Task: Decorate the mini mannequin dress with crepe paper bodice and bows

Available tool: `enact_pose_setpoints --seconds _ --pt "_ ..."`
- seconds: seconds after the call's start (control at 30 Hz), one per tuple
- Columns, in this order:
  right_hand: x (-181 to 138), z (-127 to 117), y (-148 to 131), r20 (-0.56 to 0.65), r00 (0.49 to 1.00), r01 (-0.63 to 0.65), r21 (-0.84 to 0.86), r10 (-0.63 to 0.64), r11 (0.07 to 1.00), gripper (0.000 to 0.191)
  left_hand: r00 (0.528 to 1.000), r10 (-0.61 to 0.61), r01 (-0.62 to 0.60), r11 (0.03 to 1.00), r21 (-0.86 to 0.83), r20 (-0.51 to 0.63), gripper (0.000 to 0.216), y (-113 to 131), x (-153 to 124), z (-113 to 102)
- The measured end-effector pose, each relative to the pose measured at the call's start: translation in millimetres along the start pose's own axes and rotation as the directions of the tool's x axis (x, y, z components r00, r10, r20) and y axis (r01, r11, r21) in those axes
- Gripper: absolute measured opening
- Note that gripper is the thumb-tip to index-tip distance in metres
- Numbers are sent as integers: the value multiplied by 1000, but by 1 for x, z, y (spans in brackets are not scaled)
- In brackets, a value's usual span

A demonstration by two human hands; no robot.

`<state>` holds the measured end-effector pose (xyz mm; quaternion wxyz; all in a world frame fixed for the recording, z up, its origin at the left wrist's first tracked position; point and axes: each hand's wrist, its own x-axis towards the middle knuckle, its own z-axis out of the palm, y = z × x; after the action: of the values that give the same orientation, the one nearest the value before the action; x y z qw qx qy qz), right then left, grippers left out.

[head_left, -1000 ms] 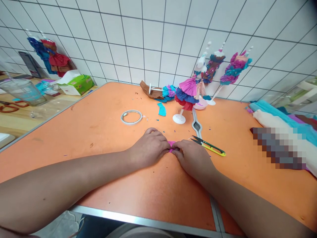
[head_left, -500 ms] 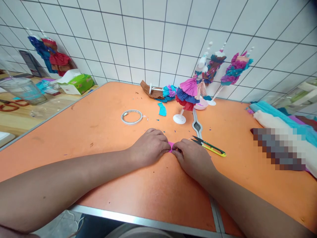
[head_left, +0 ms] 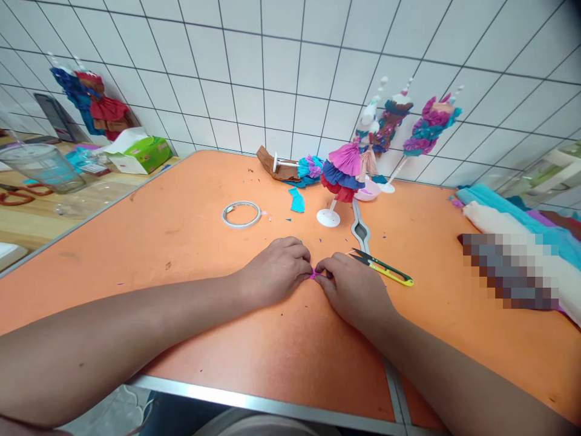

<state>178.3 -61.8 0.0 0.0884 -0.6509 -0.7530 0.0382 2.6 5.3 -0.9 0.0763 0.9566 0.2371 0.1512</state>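
Pinching a small crinkled magenta paper piece (head_left: 313, 274) with closed fingertips of left hand (head_left: 278, 271) and right hand (head_left: 357, 287), between near metal-trimmed and far edges of scuffed orange table (head_left: 181, 239), before white-tiled wall (head_left: 281, 72).

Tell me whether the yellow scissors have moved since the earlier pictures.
No: against the orange table, the yellow scissors lie in the same place, beside the right hand.

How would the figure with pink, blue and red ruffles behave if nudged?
The figure might tip if pushed high up, since its wide layers sit above a thin stem and round base. It is probably light, as the layers look papery. Being pleated, they would likely crush under a firm grip.
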Motion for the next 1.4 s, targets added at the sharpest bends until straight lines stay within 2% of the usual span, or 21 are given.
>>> enact_pose_setpoints --seconds 0.33,0.57,0.7,0.87,0.97,1.07,1.17,1.23,1.33,1.4 --pt "-1 -5 -3 40 999 -4 -49 5 999 21 995 -77 75 997 24 66 22 3 -1 -3" --pt "-1 -2 1 -5 1000 3 -10 -3 1000 18 999 -8 4 997 83 43 24 0 -2 -1" --pt "1 -4 4 51 999 18 41 -20 999 22 999 -1 -2 996 86 32 23 0 -3 -1" --pt "2 -2 8 55 997 42 99 -47 994 18 999 24 -25 999 24 31 21 -3 -2 -1" --pt "2 0 13 0 997 75 23 -75 997 21 998 -66 65 996 -53 -19 24 -9 -2 -6" --pt "0 0 19 -110 986 114 -91 -124 989 20 974 -219 209 968 -139 -60 30 -13 -2 -12" --pt "-4 -3 21 -205 952 189 -192 -227 963 15 963 -268 260 934 -246 0 27 -12 -2 -13" --pt "-6 -5 19 -205 923 274 -248 -327 929 14 958 -286 280 907 -314 29 21 -10 -1 -11" --pt "-7 -6 12 -143 876 408 -290 -461 866 16 951 -309 295 881 -369 20 15 -6 1 -7" --pt "-7 -5 10 -139 872 416 -292 -469 861 17 946 -324 293 857 -425 0 14 -6 1 -6"
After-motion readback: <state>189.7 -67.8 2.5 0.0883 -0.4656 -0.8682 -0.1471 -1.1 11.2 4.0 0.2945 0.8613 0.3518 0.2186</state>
